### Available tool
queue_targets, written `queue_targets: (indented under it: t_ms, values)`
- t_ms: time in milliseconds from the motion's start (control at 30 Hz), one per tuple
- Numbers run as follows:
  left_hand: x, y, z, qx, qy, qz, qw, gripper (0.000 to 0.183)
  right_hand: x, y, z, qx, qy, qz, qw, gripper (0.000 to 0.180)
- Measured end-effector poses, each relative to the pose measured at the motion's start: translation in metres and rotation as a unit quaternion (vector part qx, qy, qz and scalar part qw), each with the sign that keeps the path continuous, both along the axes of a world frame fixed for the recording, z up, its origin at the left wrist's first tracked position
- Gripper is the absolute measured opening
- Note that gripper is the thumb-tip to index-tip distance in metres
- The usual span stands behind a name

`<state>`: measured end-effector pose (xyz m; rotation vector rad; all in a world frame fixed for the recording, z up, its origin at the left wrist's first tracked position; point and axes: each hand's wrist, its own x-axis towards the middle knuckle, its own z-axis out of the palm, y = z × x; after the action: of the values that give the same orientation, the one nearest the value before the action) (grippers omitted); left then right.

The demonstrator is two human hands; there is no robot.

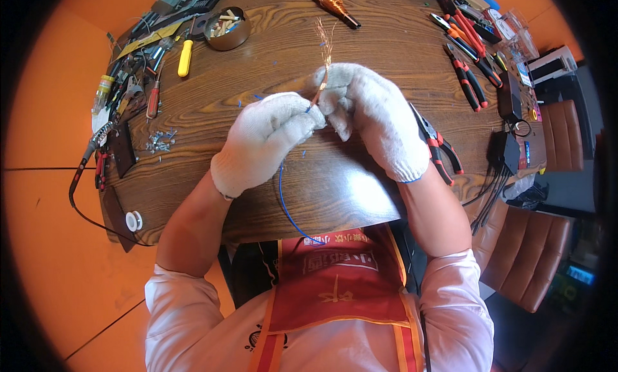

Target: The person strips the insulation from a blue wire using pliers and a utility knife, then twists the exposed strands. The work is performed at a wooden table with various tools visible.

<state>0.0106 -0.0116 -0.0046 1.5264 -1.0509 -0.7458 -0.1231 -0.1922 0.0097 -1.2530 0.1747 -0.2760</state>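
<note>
White knitted gloves cover both hands. My left hand (277, 130) pinches a blue insulated wire (285, 205) between thumb and fingers, just below its bared copper strands (325, 67). The strands rise from the fingertips and fan out at the top, while the blue length hangs in a curve over the table's front edge. My right hand (359, 106) is beside the bare copper with its fingers curled; whether they grip the strands is not clear. Behind the hands lies a spindle-shaped bundle of copper wire (332, 4). Small blue insulation scraps (304, 153) are scattered on the wood.
Red-and-black pliers (437, 147) lie by my right wrist, more pliers (466, 79) at the back right. At left are a yellow-handled screwdriver (185, 58), a round tin of stubs (231, 33), loose screws (161, 141), a soldering iron (89, 150) and a white spool (133, 221).
</note>
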Motion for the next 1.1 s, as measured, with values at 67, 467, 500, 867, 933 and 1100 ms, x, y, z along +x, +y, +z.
queue_targets:
  t_ms: [67,467,500,867,933,1100]
  values:
    - [-0.001,0.001,0.001,0.019,0.029,-0.001,0.999,0.022,-0.002,0.003,0.002,-0.058,0.006,0.004,0.998,0.033]
    - [-0.012,-0.006,0.002,-0.013,-0.232,0.164,0.959,0.017,0.002,0.01,-0.012,-0.178,0.033,-0.049,0.982,0.026]
    - [-0.013,-0.005,0.002,-0.012,-0.266,0.161,0.95,0.017,0.003,0.013,-0.015,-0.186,0.029,-0.051,0.981,0.026]
    - [-0.019,-0.005,0.014,0.058,0.176,0.174,0.967,0.018,0.005,0.023,-0.021,-0.036,0.043,-0.045,0.997,0.022]
    - [-0.017,-0.006,0.013,0.049,0.174,0.163,0.97,0.02,0.008,0.022,-0.021,-0.045,0.04,-0.039,0.997,0.019]
    - [-0.011,-0.002,0.007,0.079,0.01,0.119,0.99,0.018,0.008,0.011,-0.018,-0.429,-0.081,-0.035,0.899,0.016]
